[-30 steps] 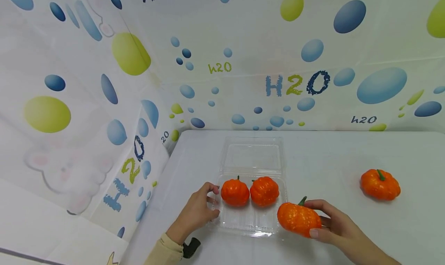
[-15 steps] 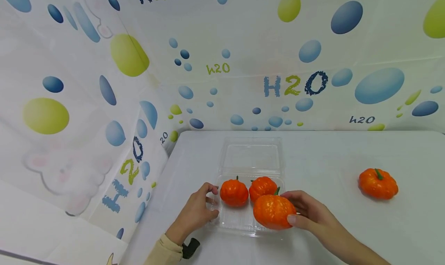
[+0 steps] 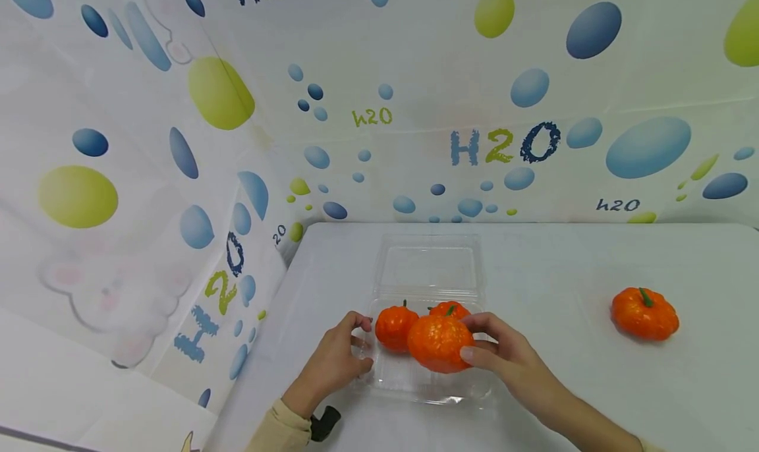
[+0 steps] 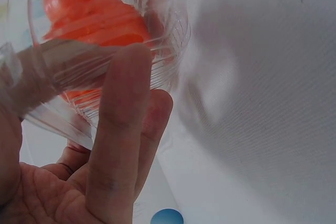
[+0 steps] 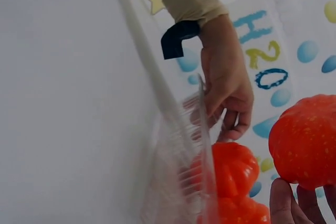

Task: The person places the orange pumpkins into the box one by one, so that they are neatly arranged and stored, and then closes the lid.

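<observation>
A clear plastic clamshell box (image 3: pixel 427 391) lies with its lid folded back on the white table. Inside its base sit two small orange toy pumpkins (image 3: pixel 394 329), the right one (image 3: pixel 447 308) partly covered from the front. My right hand (image 3: pixel 504 360) grips a third, speckled pumpkin (image 3: pixel 440 344) with a green stem, thumb in front and fingers behind, over the box's front half. In the right wrist view that pumpkin (image 5: pixel 307 142) rests on the fingertips. My left hand (image 3: pixel 337 356) holds the box's left side; the left wrist view shows its fingers (image 4: pixel 123 93) along the ribbed plastic wall.
Another orange pumpkin (image 3: pixel 644 314) lies apart on the table (image 3: pixel 563 267) to the right. A black piece (image 3: pixel 325 423) sticks out by the left cuff. Patterned sheets with bubbles (image 3: pixel 356 63) hang behind the table and to its left.
My right hand has carried the speckled pumpkin leftward from the box's right edge to over its front middle, covering part of the right pumpkin. The left hand stays at the box's side.
</observation>
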Action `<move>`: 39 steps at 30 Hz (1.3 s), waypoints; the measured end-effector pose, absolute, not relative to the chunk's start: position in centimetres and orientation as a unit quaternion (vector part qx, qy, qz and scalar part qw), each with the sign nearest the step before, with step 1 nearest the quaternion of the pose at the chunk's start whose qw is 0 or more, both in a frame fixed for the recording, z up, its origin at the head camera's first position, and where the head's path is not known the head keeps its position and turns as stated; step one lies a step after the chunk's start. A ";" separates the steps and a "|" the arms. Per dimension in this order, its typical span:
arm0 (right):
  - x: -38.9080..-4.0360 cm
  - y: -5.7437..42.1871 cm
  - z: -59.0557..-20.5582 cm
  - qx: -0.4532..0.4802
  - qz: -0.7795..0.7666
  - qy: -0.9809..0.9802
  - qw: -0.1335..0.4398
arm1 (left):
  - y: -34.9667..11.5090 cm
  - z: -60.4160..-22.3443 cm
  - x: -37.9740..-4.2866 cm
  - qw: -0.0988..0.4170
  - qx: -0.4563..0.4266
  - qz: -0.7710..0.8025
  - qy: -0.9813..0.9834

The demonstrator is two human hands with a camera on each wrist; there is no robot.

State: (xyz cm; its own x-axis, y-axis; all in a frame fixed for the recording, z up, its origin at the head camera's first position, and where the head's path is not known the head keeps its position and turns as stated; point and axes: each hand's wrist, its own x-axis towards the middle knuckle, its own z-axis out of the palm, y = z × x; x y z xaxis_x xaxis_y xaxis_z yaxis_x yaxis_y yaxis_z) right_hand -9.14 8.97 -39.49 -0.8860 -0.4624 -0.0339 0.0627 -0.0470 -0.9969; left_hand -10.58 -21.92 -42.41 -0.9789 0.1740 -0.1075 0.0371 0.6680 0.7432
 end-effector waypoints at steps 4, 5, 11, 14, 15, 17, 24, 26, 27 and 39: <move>-9.2 8.2 -40.4 -0.169 -0.709 0.659 0.186 | -22.0 -42.5 -10.7 0.083 0.059 0.402 0.910; -9.1 8.0 -40.6 -0.173 -0.707 0.660 0.188 | -22.0 -42.6 -10.7 0.084 0.058 0.403 0.909; -8.6 6.9 -41.7 -0.183 -0.684 0.679 0.193 | -22.0 -42.6 -10.7 0.086 0.055 0.405 0.909; -8.4 6.4 -41.8 -0.175 -0.666 0.698 0.197 | -22.0 -42.5 -10.7 0.086 0.054 0.404 0.909; -8.3 6.3 -41.9 -0.173 -0.659 0.705 0.197 | -22.0 -42.5 -10.7 0.086 0.055 0.405 0.909; -8.3 6.0 -42.1 -0.174 -0.647 0.717 0.193 | -22.0 -42.5 -10.7 0.086 0.055 0.406 0.908; -8.3 5.3 -42.4 -0.199 -0.596 0.760 0.166 | -22.1 -42.6 -10.7 0.090 0.054 0.409 0.907; -8.3 5.1 -42.5 -0.202 -0.581 0.771 0.162 | -22.1 -42.6 -10.7 0.090 0.054 0.408 0.907; -8.3 5.1 -42.5 -0.204 -0.575 0.776 0.160 | -22.1 -42.7 -10.7 0.089 0.054 0.408 0.907; -8.5 4.3 -43.1 -0.232 -0.516 0.814 0.130 | -21.9 -42.5 -10.6 0.083 0.056 0.405 0.909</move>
State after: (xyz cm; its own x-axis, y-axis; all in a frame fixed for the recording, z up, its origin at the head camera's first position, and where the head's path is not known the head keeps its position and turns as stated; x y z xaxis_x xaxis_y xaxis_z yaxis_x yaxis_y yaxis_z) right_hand -8.49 4.25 -43.07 -0.8583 -0.5123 0.0273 -0.2430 0.3590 -0.9012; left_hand -10.61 -21.91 -42.53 -0.9798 0.1694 -0.1060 0.0343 0.6650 0.7460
